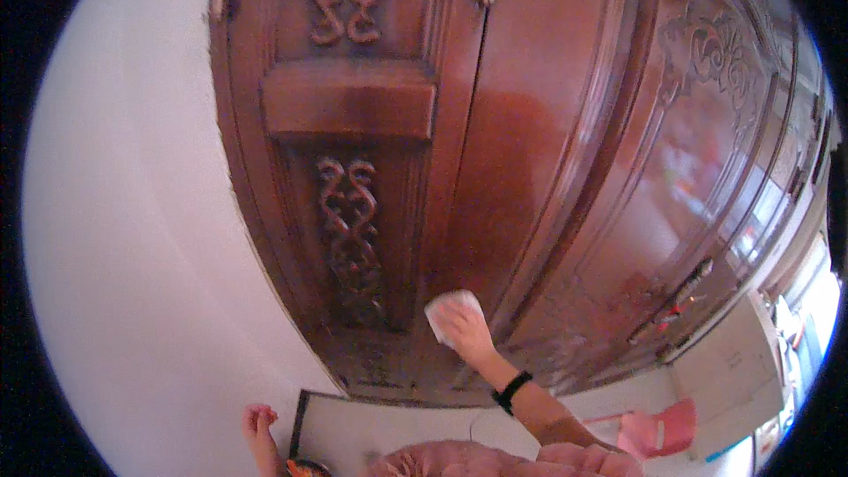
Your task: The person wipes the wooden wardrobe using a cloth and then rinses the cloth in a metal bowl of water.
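My right hand (464, 324) is pressed flat over a white cloth (434, 318), near the bottom of a dark reddish-brown wooden door (510, 165). A black band circles that wrist. Just left of the cloth, a narrower wooden panel (404, 232) carries a raised scroll carving (348, 205). Low at the left, my left hand (260, 419) hangs in front of the white wall, away from the wood. Its fingers are curled, and whether anything small is inside them cannot be seen.
The white wall (132, 179) borders the wood on the left. A dark handle (692, 281) with something red near it is at the right. Below it are a red dustpan (656, 429) and a cardboard box (729, 358). A dark strip (298, 424) edges the pale floor.
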`<state>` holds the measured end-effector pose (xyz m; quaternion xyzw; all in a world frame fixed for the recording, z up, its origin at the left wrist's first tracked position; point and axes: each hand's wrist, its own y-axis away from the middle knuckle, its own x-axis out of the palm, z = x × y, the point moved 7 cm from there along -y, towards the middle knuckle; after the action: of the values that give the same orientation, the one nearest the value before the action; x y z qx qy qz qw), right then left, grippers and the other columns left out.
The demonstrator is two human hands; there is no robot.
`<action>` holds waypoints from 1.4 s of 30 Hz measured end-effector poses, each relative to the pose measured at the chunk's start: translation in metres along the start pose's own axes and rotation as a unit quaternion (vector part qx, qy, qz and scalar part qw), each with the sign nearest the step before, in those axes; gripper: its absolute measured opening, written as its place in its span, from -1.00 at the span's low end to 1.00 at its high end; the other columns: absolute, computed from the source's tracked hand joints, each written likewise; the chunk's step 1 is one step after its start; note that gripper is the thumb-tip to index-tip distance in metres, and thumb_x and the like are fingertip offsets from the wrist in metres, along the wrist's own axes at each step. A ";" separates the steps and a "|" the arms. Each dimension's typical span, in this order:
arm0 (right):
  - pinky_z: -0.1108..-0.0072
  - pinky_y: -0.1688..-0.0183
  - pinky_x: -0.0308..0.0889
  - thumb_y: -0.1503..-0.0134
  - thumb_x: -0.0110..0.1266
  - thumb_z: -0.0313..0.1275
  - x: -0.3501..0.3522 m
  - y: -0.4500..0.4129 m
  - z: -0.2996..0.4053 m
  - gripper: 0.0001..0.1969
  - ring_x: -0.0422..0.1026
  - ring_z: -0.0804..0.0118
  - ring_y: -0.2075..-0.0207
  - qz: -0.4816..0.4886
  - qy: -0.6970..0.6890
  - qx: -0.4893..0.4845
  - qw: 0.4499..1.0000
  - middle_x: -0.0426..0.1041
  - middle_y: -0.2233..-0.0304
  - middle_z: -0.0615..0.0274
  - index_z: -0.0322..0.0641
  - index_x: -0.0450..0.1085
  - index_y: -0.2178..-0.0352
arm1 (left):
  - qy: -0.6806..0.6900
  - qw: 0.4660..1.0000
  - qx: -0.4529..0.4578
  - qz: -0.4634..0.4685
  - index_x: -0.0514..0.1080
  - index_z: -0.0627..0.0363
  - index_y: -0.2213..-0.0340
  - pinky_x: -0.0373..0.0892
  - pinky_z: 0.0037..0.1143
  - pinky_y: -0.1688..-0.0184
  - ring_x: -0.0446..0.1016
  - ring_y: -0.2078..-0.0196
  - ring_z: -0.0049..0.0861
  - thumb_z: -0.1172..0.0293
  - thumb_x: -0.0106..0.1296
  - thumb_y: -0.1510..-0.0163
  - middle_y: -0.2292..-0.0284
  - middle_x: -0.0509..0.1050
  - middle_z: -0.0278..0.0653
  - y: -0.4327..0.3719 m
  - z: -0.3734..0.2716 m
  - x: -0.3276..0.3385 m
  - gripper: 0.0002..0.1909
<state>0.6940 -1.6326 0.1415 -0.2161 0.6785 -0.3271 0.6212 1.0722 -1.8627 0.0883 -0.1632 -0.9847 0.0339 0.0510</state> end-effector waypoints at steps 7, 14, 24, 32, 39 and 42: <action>0.39 0.19 0.33 0.21 0.06 -0.44 -0.064 -0.031 -0.034 -0.73 0.41 0.22 0.22 -0.044 0.042 -0.001 0.998 0.45 0.29 0.33 0.04 0.45 0.36 | -0.077 0.996 0.034 0.033 0.44 0.07 0.35 0.32 -0.31 0.19 0.38 0.35 -0.38 0.23 -0.18 -0.12 0.32 0.39 -0.40 0.018 0.016 -0.007 -0.75; 0.35 0.38 0.30 0.10 -0.02 -0.44 -0.264 -0.208 -0.016 -0.86 0.40 0.13 0.36 -0.353 0.265 -0.171 0.881 0.43 0.43 0.23 -0.06 0.41 0.44 | 0.064 0.994 -0.060 -0.064 0.35 0.20 0.39 0.36 -0.51 0.29 0.39 0.41 -0.55 0.43 -0.05 -0.05 0.48 0.40 -0.27 0.024 0.065 -0.004 -0.89; 0.43 0.25 0.30 -0.07 -0.13 -0.47 -0.441 -0.405 -0.056 -0.82 0.42 0.09 0.30 -0.452 -0.047 -0.176 0.873 0.44 0.39 0.03 -0.34 0.40 0.42 | 0.023 0.999 -0.007 0.026 0.36 0.26 0.48 0.33 -0.58 0.33 0.39 0.46 -0.58 0.54 -0.14 -0.03 0.55 0.40 -0.27 0.002 0.011 0.044 -0.91; 0.32 0.35 0.31 0.09 0.00 -0.36 -0.348 -0.496 0.070 -0.86 0.42 0.00 0.38 -0.274 0.347 -0.138 0.886 0.44 0.50 0.02 -0.19 0.41 0.56 | 0.021 0.998 -0.032 0.042 0.36 0.26 0.47 0.33 -0.58 0.32 0.39 0.45 -0.58 0.53 -0.15 -0.05 0.52 0.41 -0.27 -0.018 0.038 0.056 -0.90; 0.24 0.33 0.27 0.11 -0.04 -0.39 -0.237 -0.466 0.087 -0.82 0.41 0.20 0.40 -0.237 0.392 -0.248 0.854 0.44 0.46 0.16 -0.19 0.43 0.46 | 0.030 0.995 -0.071 0.061 0.36 0.24 0.43 0.32 -0.62 0.31 0.38 0.43 -0.62 0.51 -0.17 -0.08 0.51 0.41 -0.30 -0.009 0.050 0.065 -0.89; 0.26 0.17 0.25 0.16 -0.03 -0.35 -0.173 -0.395 0.092 -0.77 0.39 0.16 0.29 -0.243 0.397 -0.348 0.814 0.41 0.39 0.11 -0.24 0.39 0.44 | 0.033 0.995 -0.075 0.065 0.36 0.23 0.43 0.32 -0.62 0.32 0.37 0.43 -0.63 0.51 -0.18 -0.08 0.51 0.41 -0.30 -0.012 0.052 0.061 -0.89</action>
<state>0.7637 -1.8013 0.5434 -0.4272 0.8599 -0.2673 0.0816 1.0048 -1.8564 0.0427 -0.2311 -0.9696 -0.0420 0.0684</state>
